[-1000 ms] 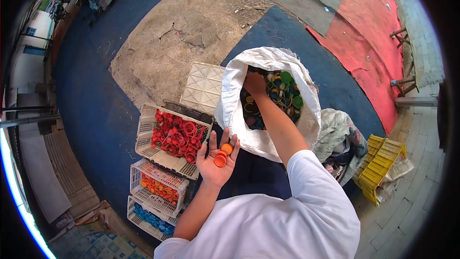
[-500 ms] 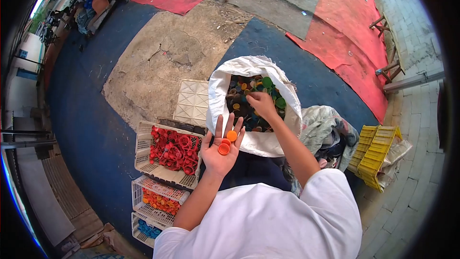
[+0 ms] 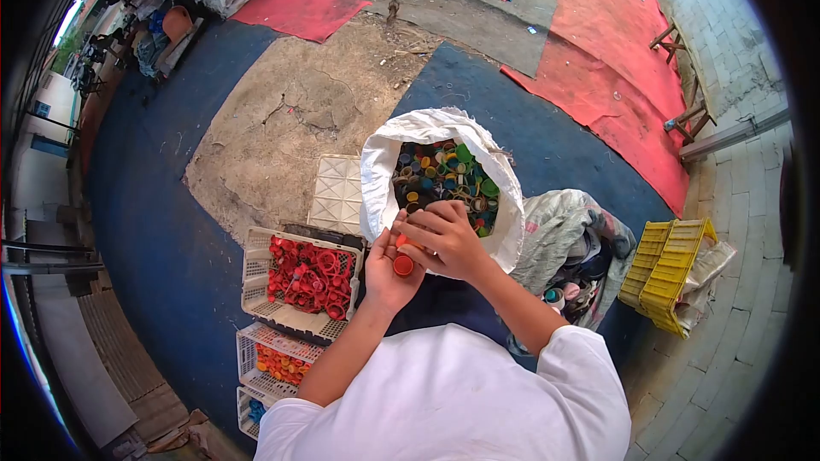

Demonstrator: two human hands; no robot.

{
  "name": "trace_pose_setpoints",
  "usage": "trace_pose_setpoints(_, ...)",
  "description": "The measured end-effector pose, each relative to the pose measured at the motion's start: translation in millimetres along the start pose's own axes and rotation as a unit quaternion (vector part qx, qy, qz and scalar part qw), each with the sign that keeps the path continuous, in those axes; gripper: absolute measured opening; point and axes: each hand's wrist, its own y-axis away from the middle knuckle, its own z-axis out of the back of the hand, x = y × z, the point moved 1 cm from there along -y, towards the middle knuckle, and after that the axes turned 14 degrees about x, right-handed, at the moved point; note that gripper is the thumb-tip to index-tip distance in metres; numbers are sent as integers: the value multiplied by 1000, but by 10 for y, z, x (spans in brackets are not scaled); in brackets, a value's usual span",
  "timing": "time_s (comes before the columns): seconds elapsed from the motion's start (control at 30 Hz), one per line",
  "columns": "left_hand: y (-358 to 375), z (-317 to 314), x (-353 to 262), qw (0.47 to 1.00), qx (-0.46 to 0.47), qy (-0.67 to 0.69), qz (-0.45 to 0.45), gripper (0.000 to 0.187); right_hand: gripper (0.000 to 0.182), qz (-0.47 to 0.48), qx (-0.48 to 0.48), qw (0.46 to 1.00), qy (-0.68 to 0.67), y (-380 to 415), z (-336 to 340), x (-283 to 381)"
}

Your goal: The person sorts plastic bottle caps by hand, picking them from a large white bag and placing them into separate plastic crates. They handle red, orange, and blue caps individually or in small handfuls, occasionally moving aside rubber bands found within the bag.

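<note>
Two bare hands, close together over the near rim of one white woven-plastic sack (image 3: 506, 243)! The left grip (image 3: 391, 277) is palm up, a loosely opened cup; one round red-orange plastic cap (image 3: 403, 265) sits there in plain sight, a second orange piece (image 3: 402, 241) peeking out behind. Right above, the right grip (image 3: 450, 243), fingers half curled; whether it pinches anything I can't tell, its fingertips are partly covered.

Inside the sack, a heap of green, yellow and dark caps (image 3: 444, 169), too many to count! Left of it on the blue floor mat (image 3: 154, 162), three pale plastic crates (image 3: 255, 277), lined up toward the mat's near edge: one of red pieces (image 3: 309, 277), one of orange pieces (image 3: 282, 365), one of blue pieces (image 3: 256, 411). One grey-white cloth bundle (image 3: 547, 235) slumps right of the sack, and yellow plastic crates (image 3: 669, 269) stand by the mat's right edge.
</note>
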Motion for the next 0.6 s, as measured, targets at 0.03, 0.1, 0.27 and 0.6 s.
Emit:
trace_pose_setpoints(0.03,-1,72,-17,1000,-4,-1,4,39,28,6,-4,1000,5,-21,3,1)
trace_pose_setpoints(0.1,-16,111,-38,999,19,33,0,38,23,-46,-27,997,-55,54,-63,-163)
trace_pose_setpoints(0.27,9,7,-107,999,-3,33,-16,35,19,-319,-74,902,-282,191,-450,-944)
trace_pose_setpoints(0.6,164,125,-200,998,-21,35,-40,34,37,-479,-44,874,72,962,-1468,-2796)
